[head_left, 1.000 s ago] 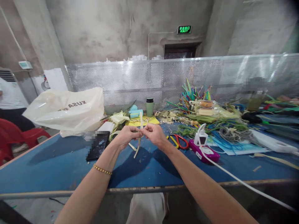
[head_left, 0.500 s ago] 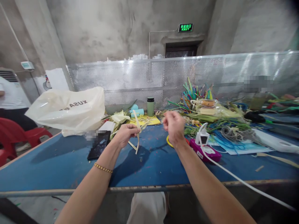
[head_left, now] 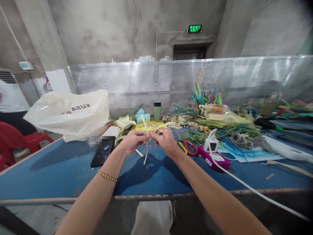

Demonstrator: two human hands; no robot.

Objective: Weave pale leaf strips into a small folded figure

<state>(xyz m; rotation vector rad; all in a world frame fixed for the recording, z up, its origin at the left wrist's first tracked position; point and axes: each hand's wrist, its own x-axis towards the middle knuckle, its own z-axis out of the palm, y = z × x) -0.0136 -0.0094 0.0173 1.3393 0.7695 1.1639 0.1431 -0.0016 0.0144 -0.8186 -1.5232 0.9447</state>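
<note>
Pale flat strips [head_left: 146, 153], like dried husk or leaf, cross one another between my two hands above the blue table [head_left: 97, 186]. My left hand [head_left: 134, 141] is closed in a pinch on them near the crossing. My right hand [head_left: 164, 139] meets it there, thumb and fingers pinched on a strip that sticks out to the upper right. The exact crossing is partly hidden by my fingertips. Scissors with red and yellow handles [head_left: 192, 147] lie just right of my right hand. A dark tablet [head_left: 104, 151] lies left of my left hand.
Behind my hands are a yellow sheet [head_left: 156, 125] with scraps and a green bottle [head_left: 157, 111]. A purple power strip [head_left: 216, 158] with a white cable stands right, near heaped green and blue strands [head_left: 234, 133]. A large pale plastic bag [head_left: 70, 114] stands left.
My right hand has come left and down from the right to meet my left hand at the strips, uncovering the scissors. My left hand stays nearly in place.
</note>
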